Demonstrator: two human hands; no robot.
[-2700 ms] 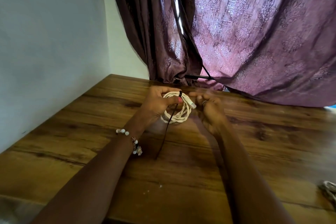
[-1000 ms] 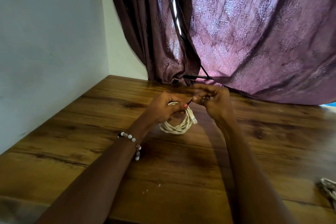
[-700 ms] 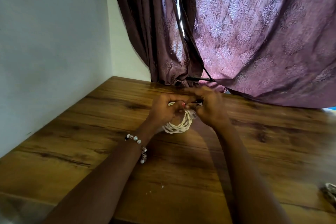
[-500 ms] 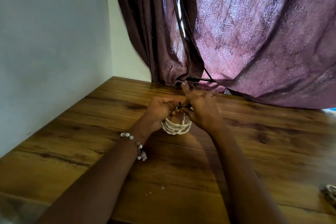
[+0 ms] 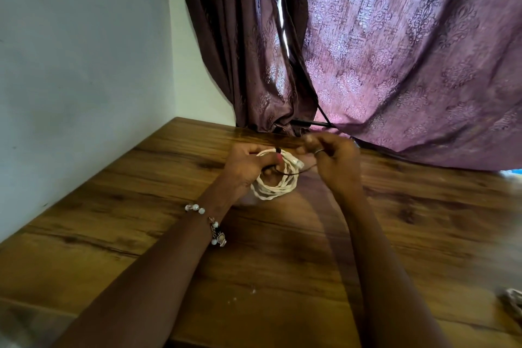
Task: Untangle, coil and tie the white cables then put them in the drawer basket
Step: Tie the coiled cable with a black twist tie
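The white cable (image 5: 272, 178) is wound into a round coil, and you hold it up just above the worktop (image 5: 141, 206), out in front of you and a little way before the curtain (image 5: 395, 51). One white plug end (image 5: 297, 161) sticks out at the top right of the coil. A thin black tie (image 5: 293, 172) runs across the top of the coil, from your left thumb over toward your right hand.

Your left hand (image 5: 245, 167) grips the left side of the coil — the fingers curl round the loops and the thumb presses down on top, right where the tie crosses. Your right hand (image 5: 336, 159) is just to the right of the coil. Its fingers are bent in and seem to pinch the far end of the tie, but that hand is blurry, so you cannot see the pinch clearly. There is a ring (image 5: 318, 150) on one finger of that hand.

A bead bracelet (image 5: 210, 224) hangs on your left wrist, nearer to you than the coil. Far to the right of the coil, at the edge of the view, lies another pale bundle (image 5: 512, 301) — too blurry to tell what it is. A white wall (image 5: 84, 65) stands to the left of the coil.
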